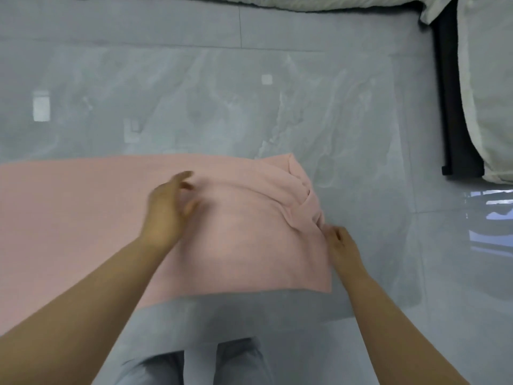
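Observation:
A pink towel (83, 218) lies spread on the glossy grey floor, reaching from the left edge of the view to the middle. Its right end (294, 190) is bunched into folds. My left hand (169, 209) hovers over the middle of the towel with fingers loosely bent; it is blurred and holds nothing that I can see. My right hand (340, 245) is at the towel's right edge, its fingertips curled onto the fabric just below the bunched folds.
A bed with pale bedding (485, 93) and a dark frame (449, 107) stands at the right. More pale bedding (277, 0) runs along the top edge. My knees in grey trousers (194, 365) are at the bottom. Grey tiled floor (194, 93) surrounds the towel.

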Demonstrator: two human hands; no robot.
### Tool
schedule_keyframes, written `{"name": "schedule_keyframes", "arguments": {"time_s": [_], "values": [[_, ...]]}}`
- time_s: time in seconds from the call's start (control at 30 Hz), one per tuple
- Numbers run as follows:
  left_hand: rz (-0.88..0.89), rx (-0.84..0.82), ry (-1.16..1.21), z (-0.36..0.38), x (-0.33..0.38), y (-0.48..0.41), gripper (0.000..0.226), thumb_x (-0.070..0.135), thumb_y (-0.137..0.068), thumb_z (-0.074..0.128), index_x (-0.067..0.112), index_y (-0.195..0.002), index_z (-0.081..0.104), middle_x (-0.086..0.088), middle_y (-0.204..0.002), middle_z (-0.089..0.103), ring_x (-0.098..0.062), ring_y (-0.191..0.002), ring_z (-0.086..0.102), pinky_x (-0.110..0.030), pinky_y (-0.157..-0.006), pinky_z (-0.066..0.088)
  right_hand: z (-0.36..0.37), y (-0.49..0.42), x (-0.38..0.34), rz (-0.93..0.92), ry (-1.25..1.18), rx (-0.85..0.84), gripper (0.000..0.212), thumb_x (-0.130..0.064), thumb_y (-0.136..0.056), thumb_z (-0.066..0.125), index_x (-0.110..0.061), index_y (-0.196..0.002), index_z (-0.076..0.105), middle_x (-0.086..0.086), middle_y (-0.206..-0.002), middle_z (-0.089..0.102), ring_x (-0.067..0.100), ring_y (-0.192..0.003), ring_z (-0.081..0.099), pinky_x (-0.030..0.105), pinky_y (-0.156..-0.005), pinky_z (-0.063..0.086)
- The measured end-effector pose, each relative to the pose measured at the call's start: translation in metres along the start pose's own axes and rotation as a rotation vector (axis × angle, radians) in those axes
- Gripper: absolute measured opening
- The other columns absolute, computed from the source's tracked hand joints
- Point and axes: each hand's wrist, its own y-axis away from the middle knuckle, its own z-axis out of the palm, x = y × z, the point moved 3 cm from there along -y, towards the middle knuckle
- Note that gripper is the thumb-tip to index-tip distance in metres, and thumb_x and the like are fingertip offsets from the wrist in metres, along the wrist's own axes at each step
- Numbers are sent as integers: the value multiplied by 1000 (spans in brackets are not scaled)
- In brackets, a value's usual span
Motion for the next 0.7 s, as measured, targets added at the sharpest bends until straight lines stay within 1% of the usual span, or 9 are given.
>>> {"name": "schedule_keyframes", "arguments": {"time_s": [0.03, 0.1, 0.17, 0.27, 0.37, 0.43, 0.53, 0.6, 0.7], "values": [[144, -121, -52, 20, 22, -17, 41, 16, -85, 62, 4, -123, 55, -16, -109, 68, -33, -103, 62, -30, -92, 41, -1, -9, -14, -45, -55, 69, 21, -23, -93, 47, -6, -102, 56, 6, -95, 56, 20, -89, 51, 23, -70, 31], [312, -243, -63, 59, 59, -47, 40, 22, -86, 47, 5, -120, 59, -15, -116, 68, -32, -109, 61, -29, -96, 40, -2, -28, -36, -123, -96, 151, 18, -16, -91, 48, -6, -101, 58, 6, -96, 58, 18, -88, 51, 22, -71, 33], [319, -291, -77, 83, 79, -66, 38, 15, -90, 41, 8, -122, 59, -12, -123, 65, -29, -115, 58, -26, -97, 37, 4, -47, -54, -195, -102, 165, 17, -10, -87, 53, -7, -102, 60, 8, -101, 62, 19, -90, 55, 28, -82, 43], [299, -374, -180, 121, 100, -86, 33, 14, -95, 43, 16, -124, 57, -8, -122, 65, -28, -115, 55, -32, -101, 36, 14, -68, -85, -409, -42, 152, 23, -3, -82, 57, -8, -103, 63, 14, -107, 59, 24, -95, 56, 36, -92, 46], [255, -425, -367, 131, 89, -91, 29, 35, -92, 52, 25, -117, 62, -3, -112, 69, -27, -114, 50, -33, -96, 26, 27, -89, -107, -582, 164, -61, 36, 2, -83, 54, -11, -115, 61, 16, -119, 49, 26, -109, 49, 25, -99, 34], [257, -432, -361, 130, 77, -90, 30, 35, -88, 58, 26, -116, 62, 0, -110, 68, -25, -114, 45, -30, -92, 19, 30, -97, -111, -680, 435, -193, 39, -2, -83, 55, -19, -118, 60, 12, -125, 47, 27, -113, 43, 30, -101, 33], [361, -403, -419, 122, 71, -83, 34, 31, -86, 61, 25, -120, 61, -2, -120, 58, -27, -119, 39, -31, -99, 17, 19, -107, -119, -847, 648, -181, 24, -8, -77, 65, -14, -100, 69, 16, -113, 55, 34, -102, 52, 40, -87, 43], [389, -372, -410, 121, 71, -86, 33, 26, -85, 62, 24, -118, 62, -2, -126, 55, -27, -123, 38, -32, -104, 15, 6, -115, -125, -859, 541, -187, 14, -9, -74, 67, -7, -88, 70, 19, -105, 58, 32, -94, 56, 34, -81, 43], [390, -376, -407, 122, 74, -93, 29, 25, -89, 57, 22, -118, 58, 2, -121, 60, -23, -120, 42, -31, -102, 12, -23, -138, -122, -693, 156, -14, 11, -6, -77, 63, -4, -86, 69, 19, -97, 62, 21, -86, 56, 6, -74, 38]]}}
